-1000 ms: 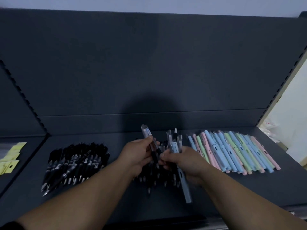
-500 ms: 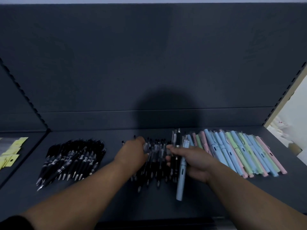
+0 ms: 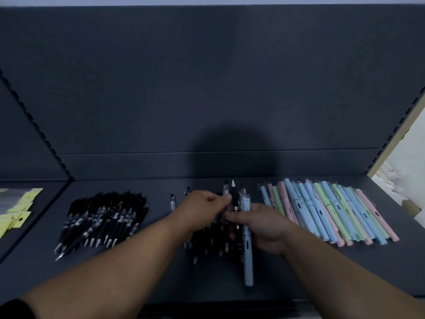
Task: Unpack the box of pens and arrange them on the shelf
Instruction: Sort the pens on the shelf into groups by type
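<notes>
Edge first: the long pale blue plastic pen (image 3: 248,261) dips toward the front lip of the dark grey metal shelf (image 3: 211,282), part of a mixed pen bundle (image 3: 235,199) gripped in the right hand (image 3: 264,226). The left hand (image 3: 202,206) pinches one of its pens; draw singly. Left of the bundle lies bare shelf, then heaped black pens (image 3: 103,217); right, pastel pens (image 3: 326,210).

The shelf (image 3: 161,272) and its back panel (image 3: 207,88) look like painted metal, matt and smooth. The black pens (image 3: 103,219) on the left have glossy plastic barrels with shiny metal tips, while the pastel pens (image 3: 333,210) on the right are smooth, matt plastic, some under clear shiny film. The light blue pen (image 3: 248,261) in the middle is the same smooth plastic, the clear pen (image 3: 226,191) see-through plastic, and the yellow tags (image 3: 20,217) far left look like matt paper.
</notes>
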`<state>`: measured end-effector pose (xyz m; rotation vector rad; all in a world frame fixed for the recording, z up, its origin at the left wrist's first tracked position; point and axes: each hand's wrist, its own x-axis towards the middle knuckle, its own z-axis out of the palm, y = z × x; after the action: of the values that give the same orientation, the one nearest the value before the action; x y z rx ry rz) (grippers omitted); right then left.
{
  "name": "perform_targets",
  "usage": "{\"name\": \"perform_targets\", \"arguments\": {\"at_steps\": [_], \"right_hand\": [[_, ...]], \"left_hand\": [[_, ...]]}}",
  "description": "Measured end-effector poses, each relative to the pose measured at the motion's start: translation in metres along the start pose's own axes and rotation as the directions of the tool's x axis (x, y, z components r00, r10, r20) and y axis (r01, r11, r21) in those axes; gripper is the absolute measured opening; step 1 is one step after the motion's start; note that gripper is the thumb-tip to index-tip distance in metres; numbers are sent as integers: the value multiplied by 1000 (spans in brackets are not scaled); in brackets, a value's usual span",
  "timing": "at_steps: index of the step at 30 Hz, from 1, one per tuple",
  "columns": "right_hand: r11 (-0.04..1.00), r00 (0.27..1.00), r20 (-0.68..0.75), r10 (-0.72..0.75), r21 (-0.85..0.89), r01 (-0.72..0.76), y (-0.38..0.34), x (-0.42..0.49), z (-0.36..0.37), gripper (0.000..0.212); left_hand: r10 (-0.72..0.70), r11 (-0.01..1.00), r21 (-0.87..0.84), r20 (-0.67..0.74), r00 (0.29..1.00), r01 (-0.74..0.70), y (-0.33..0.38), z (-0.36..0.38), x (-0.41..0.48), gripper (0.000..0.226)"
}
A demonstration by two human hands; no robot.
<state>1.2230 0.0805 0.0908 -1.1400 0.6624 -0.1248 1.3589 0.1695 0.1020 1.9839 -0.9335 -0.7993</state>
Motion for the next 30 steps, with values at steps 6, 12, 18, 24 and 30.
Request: {"name": "perform_targets", "arguments": {"at_steps": [6,12,18,24,30], "right_hand": [[980,989,-100,106,178,-87,0,5,-6,15],[974,990,-95,107,212,-85,-4,1,-11,23],[990,999,14,48,132,-49,-10,-8,-5,22],[998,983,179,50,-58,-40,-17,-17,8,16],[996,968,250,31,-83,-10,-15,-19,16,18]], "left_hand": [[-127,989,70,-80,989,133,-2,-13,9,22],[97,827,562,-126,987,-10,-18,-11,18,34],[211,873,474,-155,965,-115,-17,-14,14,25],[46,974,-226,201,978,1,22,-13,-8,43],[45,927,-369,271,961,61,21,-22,-15,20]]}}
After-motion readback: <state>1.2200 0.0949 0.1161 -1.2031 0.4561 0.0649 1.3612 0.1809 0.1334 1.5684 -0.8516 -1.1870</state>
